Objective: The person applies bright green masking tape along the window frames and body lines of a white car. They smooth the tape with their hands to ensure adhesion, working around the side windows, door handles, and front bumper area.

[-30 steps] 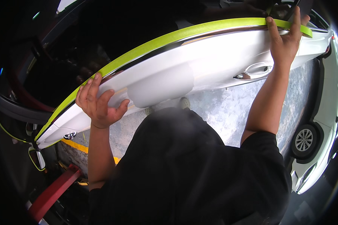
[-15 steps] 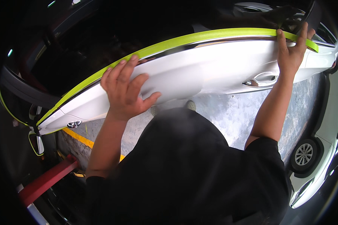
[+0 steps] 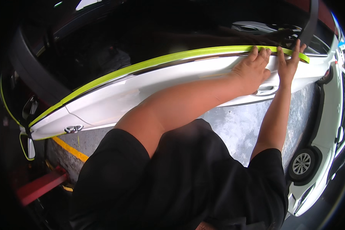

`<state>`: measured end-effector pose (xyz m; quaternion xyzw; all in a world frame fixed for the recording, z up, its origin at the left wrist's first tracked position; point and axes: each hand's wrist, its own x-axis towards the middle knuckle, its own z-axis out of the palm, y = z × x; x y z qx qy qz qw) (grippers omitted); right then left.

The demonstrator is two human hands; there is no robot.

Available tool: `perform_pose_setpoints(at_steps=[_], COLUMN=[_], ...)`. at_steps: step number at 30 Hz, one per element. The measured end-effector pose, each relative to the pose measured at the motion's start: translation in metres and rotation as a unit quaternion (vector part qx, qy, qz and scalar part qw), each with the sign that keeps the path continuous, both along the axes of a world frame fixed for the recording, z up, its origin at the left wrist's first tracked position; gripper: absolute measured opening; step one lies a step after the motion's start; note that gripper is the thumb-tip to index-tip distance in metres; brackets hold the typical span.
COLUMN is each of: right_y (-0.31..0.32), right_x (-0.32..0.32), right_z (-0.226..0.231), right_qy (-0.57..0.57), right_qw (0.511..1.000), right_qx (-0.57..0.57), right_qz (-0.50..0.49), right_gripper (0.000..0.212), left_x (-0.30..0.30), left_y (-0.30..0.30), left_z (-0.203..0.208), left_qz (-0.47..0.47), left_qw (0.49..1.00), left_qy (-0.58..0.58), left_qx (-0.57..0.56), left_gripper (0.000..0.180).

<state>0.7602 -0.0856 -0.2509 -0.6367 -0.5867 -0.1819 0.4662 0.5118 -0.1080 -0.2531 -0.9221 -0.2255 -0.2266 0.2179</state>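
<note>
A long strip of yellow-green masking tape [image 3: 161, 60] runs along the lower window edge of a white car door [image 3: 153, 82], just above its chrome trim. My left hand [image 3: 253, 73] reaches across to the right, its outstretched fingertips resting on the tape above the door handle [image 3: 265, 90]. Close beside it, my right hand [image 3: 288, 69] has its fingers spread over the strip near its right end. The tape's free end sticks out a little past my right fingers. Neither palm is visible, and I see nothing gripped in either hand.
Dark window glass [image 3: 149, 30] lies beyond the tape. A second white car with a wheel [image 3: 302, 164] stands on the right. At the lower left are a red metal arm [image 3: 42, 186] and a yellow floor line [image 3: 71, 149]. Side mirrors [image 3: 28, 145] edged in yellow-green show far left.
My left hand has slid far right along the tape, from the middle-left of the door to beside my right hand. My right hand stays at the strip's right end. The view has shifted slightly.
</note>
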Motion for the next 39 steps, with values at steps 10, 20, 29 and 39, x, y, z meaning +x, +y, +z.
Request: perform_pose_setpoints(at_steps=[10,20,29,39], right_y=[-0.004,-0.024,0.021,0.025], right_x=[-0.006,0.105,0.195,0.189], right_z=[0.001,0.073,0.031,0.008], right_qy=[0.021,-0.05,-0.059,-0.08], right_qw=[0.999,0.996,0.996,0.995], right_qx=[-0.031,-0.026,0.047,0.06], right_qz=[0.02,0.065,0.037,-0.024], right_gripper=[0.083,0.074,0.06,0.055], left_x=[0.048,0.042,0.054,0.053], left_y=[0.016,0.008,0.006,0.006], left_z=[0.01,0.013,0.017,0.015], left_qz=[-0.014,-0.005,0.061,0.08], left_qw=[0.995,0.982,0.983,0.985], left_qy=[-0.007,-0.1,-0.078,-0.065], left_qx=[-0.094,-0.162,-0.151,-0.136], left_gripper=[0.05,0.043,0.039,0.04])
